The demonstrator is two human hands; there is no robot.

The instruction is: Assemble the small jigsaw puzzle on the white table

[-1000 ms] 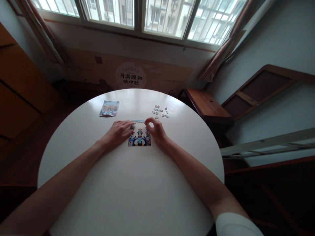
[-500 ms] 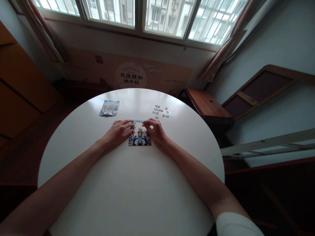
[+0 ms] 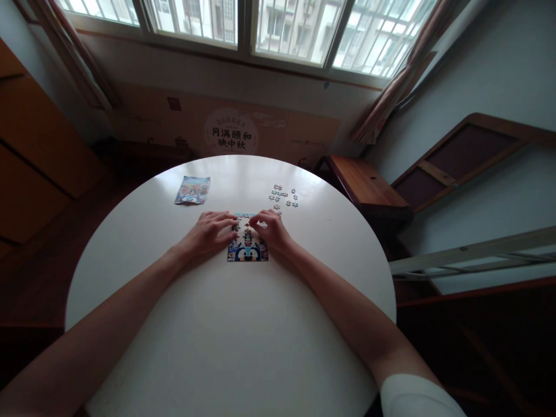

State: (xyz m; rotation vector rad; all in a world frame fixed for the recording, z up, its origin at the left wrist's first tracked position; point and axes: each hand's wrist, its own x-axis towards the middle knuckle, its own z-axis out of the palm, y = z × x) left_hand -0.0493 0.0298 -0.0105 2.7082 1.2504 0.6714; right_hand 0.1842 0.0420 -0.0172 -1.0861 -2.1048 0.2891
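On the white table [image 3: 234, 336], a partly made jigsaw puzzle [image 3: 248, 255] is lying between the two hands. The left hand [image 3: 212, 227], its fingers spread, rests over the puzzle's left edge. The right hand [image 3: 271, 228] pinches a small piece [image 3: 247, 225] above the unfilled middle. Farther are loose pieces [image 3: 279, 194] at right and a printed packet [image 3: 192, 190] at left; behind, a barred window [image 3: 299, 32].

In comes the right hand [image 3: 274, 229], over from the far right corner of the puzzle [image 3: 247, 255] to its far middle, a small piece [image 3: 247, 225] now showing at the fingertips, as the puzzle itself slips slightly nearer.
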